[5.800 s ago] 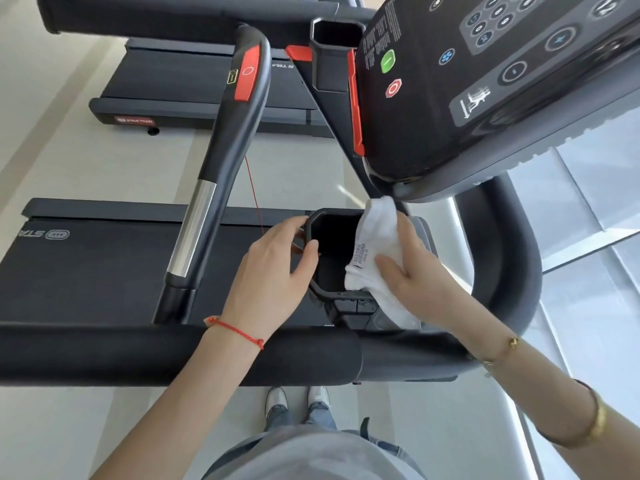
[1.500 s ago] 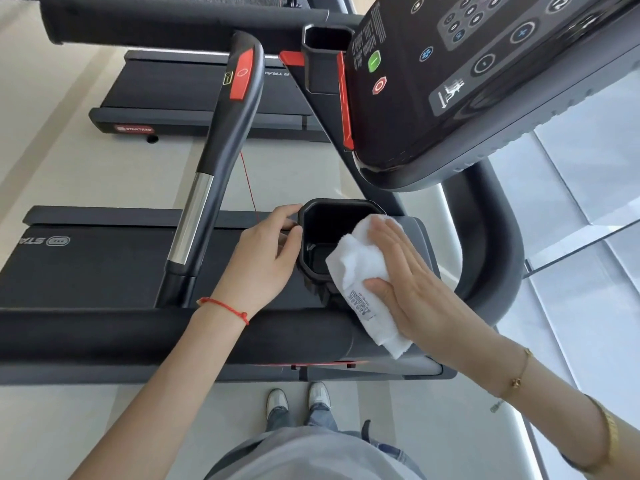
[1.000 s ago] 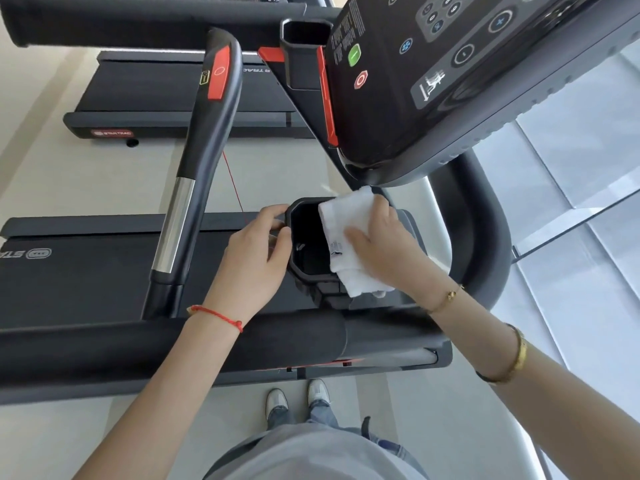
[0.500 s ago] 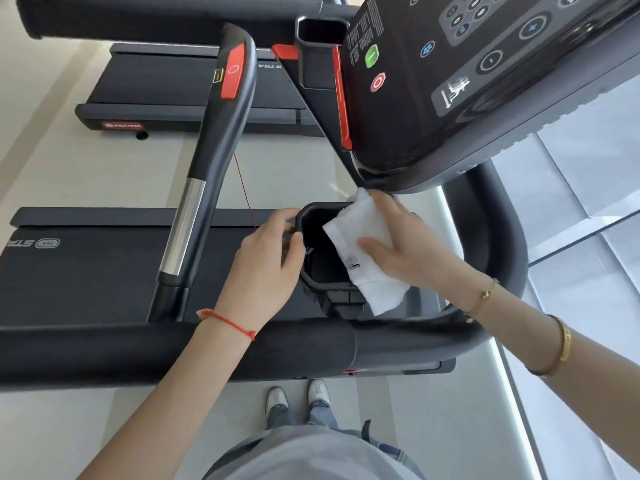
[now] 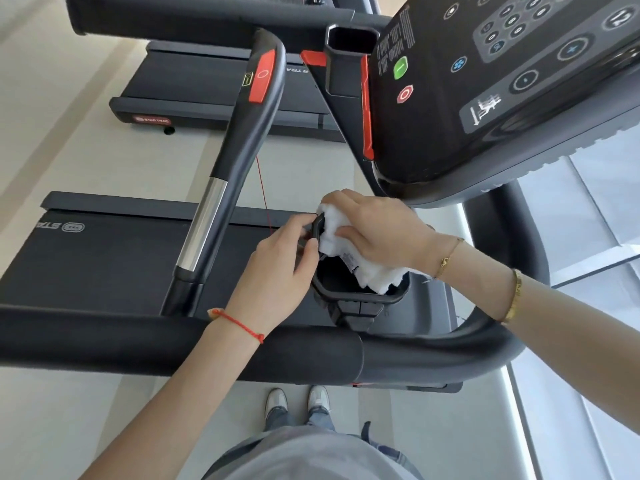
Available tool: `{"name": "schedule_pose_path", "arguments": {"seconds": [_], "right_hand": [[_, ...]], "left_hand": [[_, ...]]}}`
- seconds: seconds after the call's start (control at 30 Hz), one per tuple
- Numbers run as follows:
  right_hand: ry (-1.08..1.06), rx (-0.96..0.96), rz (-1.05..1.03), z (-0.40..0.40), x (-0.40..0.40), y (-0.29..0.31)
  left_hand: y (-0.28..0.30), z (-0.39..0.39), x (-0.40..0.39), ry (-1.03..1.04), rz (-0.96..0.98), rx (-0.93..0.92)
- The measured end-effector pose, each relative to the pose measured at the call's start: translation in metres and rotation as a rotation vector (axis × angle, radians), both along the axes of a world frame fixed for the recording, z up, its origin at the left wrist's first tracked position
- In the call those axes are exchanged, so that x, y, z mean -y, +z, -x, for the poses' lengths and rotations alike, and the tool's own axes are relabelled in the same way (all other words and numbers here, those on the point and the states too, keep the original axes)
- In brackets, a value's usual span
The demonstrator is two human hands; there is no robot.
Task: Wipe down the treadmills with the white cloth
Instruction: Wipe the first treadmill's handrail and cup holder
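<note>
A black treadmill fills the view, with its console [image 5: 502, 81] at the top right and its belt [image 5: 104, 258] at the left. Below the console sits a black cup holder [image 5: 356, 296]. My left hand [image 5: 280, 268] grips the holder's left rim, thumb and fingers curled round it. My right hand [image 5: 377, 226] holds the white cloth [image 5: 370, 275] bunched against the holder's far rim. Part of the cloth hangs into the opening.
A black handrail [image 5: 173, 344] crosses in front of me. A side grip [image 5: 235, 150] with a red pad and chrome band rises at the left. A second treadmill [image 5: 214, 88] stands behind. A thin red cord [image 5: 261, 192] hangs down. At the right is glass flooring [image 5: 588, 306].
My right hand has moved with the cloth from the holder's right side to its far left rim and bunched it up. My left hand stays on the left rim.
</note>
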State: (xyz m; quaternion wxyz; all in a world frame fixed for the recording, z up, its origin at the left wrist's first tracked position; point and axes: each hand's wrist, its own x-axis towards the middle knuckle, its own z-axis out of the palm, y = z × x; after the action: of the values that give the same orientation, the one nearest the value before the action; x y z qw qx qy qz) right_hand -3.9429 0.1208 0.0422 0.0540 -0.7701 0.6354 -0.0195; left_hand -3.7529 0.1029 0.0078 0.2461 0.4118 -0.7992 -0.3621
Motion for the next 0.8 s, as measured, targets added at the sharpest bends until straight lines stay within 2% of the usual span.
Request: {"name": "schedule_pose_path", "arguments": {"seconds": [0.07, 0.33, 0.4, 0.53, 0.6, 0.8], "right_hand": [[-0.017, 0.004, 0.003, 0.003, -0.002, -0.003], [-0.029, 0.228, -0.048, 0.024, -0.042, -0.003], [-0.023, 0.189, -0.055, 0.023, -0.042, -0.002], [0.059, -0.076, 0.025, 0.004, -0.008, -0.003], [0.041, -0.098, 0.026, -0.001, -0.001, -0.003], [-0.048, 0.202, -0.031, 0.018, -0.027, -0.006]], "left_hand": [[0.0, -0.001, 0.001, 0.007, -0.001, 0.005], [-0.001, -0.002, 0.0, 0.003, 0.02, 0.021], [0.0, -0.002, 0.0, 0.001, 0.038, 0.026], [0.001, -0.002, -0.001, -0.017, 0.06, 0.051], [0.001, -0.002, -0.001, -0.022, 0.067, 0.072], [0.002, -0.002, -0.002, -0.042, 0.073, 0.055]]}}
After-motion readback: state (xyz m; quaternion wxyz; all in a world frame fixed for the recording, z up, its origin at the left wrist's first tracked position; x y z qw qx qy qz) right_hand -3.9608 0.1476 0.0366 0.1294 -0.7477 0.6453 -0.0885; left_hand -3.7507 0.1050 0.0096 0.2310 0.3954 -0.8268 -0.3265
